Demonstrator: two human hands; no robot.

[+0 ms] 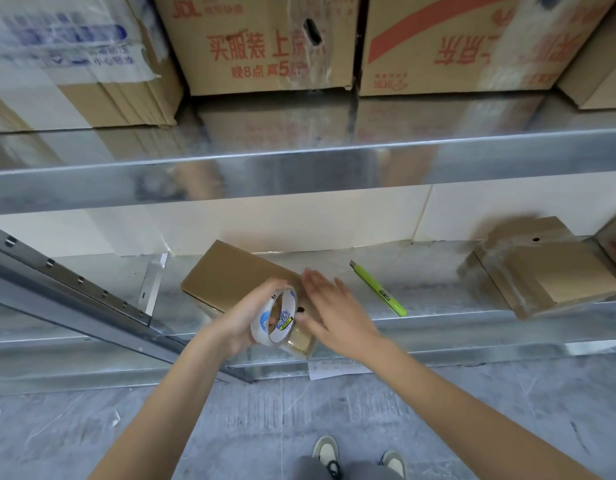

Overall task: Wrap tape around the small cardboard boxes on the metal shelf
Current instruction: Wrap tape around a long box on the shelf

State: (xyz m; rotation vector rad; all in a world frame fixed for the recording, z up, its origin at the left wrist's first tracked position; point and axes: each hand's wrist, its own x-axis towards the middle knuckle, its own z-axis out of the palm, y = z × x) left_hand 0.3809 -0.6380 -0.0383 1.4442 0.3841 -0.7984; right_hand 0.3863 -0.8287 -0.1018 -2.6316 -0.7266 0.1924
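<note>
The big box (261, 43) up top has red "JDL" and the words "买服装 上京东", with "晚8点" and a "5" under them. The box on the left (74, 60) says "小心轻放" in blue. The tape roll (274, 318) label is too blurry to read.

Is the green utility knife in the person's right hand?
No, the green utility knife lies on the metal shelf, beyond the open right hand.

A plain brown box (230, 278) lies askew on the metal shelf (420, 289); a clear tape roll (274, 317) stands upright at its near end.
</note>
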